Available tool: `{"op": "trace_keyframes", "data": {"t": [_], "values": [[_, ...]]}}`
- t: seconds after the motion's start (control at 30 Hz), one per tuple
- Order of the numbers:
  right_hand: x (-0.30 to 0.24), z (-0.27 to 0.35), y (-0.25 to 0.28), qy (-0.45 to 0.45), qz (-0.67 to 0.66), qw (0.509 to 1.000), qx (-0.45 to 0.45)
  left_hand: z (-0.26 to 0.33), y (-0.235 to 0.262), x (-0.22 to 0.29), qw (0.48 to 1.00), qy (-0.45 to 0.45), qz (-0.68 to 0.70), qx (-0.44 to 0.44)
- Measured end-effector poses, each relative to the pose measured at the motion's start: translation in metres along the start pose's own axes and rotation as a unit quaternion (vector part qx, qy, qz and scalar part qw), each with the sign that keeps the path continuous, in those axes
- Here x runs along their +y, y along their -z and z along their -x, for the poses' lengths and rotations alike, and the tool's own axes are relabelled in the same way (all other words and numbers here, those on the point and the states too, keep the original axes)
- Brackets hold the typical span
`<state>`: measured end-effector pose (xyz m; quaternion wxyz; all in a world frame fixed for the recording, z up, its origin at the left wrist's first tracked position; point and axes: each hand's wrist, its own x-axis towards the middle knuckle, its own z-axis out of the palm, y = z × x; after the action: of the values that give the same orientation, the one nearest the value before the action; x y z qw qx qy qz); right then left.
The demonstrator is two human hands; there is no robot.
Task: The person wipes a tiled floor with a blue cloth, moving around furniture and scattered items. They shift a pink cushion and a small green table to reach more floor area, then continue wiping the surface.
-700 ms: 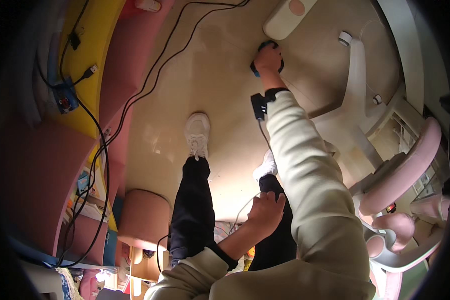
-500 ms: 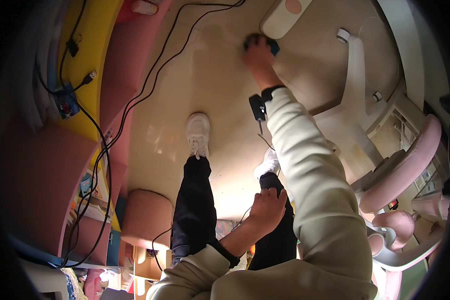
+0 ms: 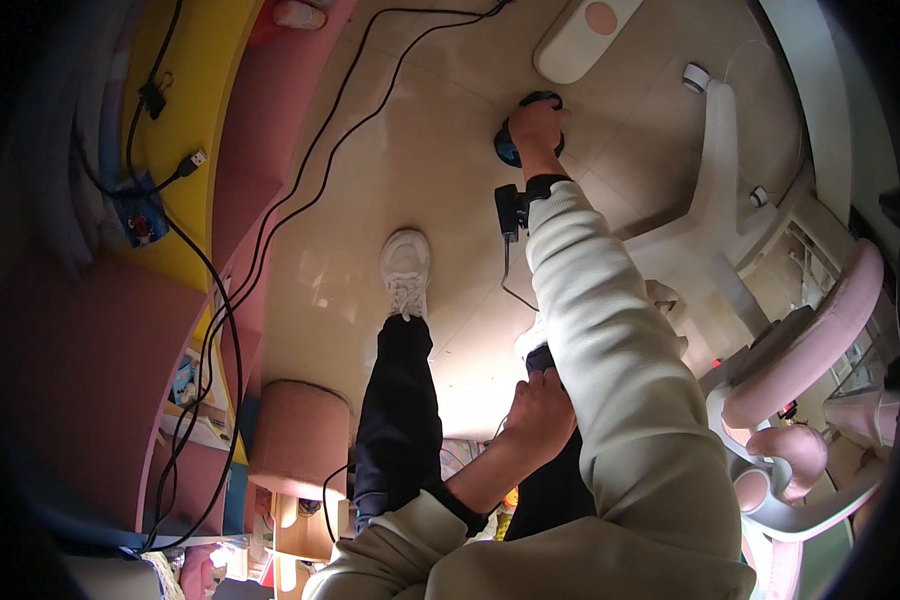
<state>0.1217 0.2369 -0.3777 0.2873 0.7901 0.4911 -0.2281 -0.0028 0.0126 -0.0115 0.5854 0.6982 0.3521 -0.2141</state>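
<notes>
On floor: dark-blue object lay beneath right hand, jutting out to left and ahead; grip closed round it. Left hand, nearer body, rested curled on trouser leg; contents, if any, could not be told.

No label, number or sign can be read anywhere here.

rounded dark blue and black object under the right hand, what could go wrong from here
The right hand has the rounded dark blue and black object close to the white round-ended base, so a longer reach might knock it.

The thin black cable hanging from the black box at the right wrist could snag.

The long black cables pass left of the white left shoe; a sideways step might catch them.
</notes>
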Motion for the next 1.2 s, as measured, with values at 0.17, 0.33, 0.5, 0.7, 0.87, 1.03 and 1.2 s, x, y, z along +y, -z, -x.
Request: {"op": "trace_keyframes", "data": {"t": [0.17, 0.33, 0.5, 0.7, 0.87, 1.03, 1.2], "values": [[0.003, 0.003, 0.016, 0.072, -0.23, 0.965, 0.104, 0.0, 0.016, 0.006, 0.999, -0.011, 0.039, 0.002], [-0.017, -0.031, 0.07, 0.19, -0.269, 0.934, 0.139, -0.002, 0.012, 0.002, 0.998, -0.022, 0.056, 0.005], [-0.073, -0.007, 0.083, 0.201, 0.071, 0.961, 0.175, -0.007, 0.022, 0.0, 0.998, -0.038, 0.045, 0.018], [-0.096, 0.05, 0.07, 0.366, -0.294, 0.877, -0.1, -0.008, 0.039, 0.0, 1.0, -0.015, -0.015, -0.02], [-0.15, 0.003, 0.074, 0.28, -0.267, 0.922, -0.029, -0.011, 0.021, -0.007, 0.991, -0.022, -0.016, -0.13], [-0.186, -0.039, 0.093, 0.223, -0.533, 0.795, 0.185, -0.01, 0.002, -0.013, 0.997, -0.024, 0.031, -0.073], [-0.217, -0.046, 0.101, 0.404, -0.213, 0.888, 0.047, -0.007, -0.016, -0.016, 0.996, -0.002, 0.039, -0.079]]}}
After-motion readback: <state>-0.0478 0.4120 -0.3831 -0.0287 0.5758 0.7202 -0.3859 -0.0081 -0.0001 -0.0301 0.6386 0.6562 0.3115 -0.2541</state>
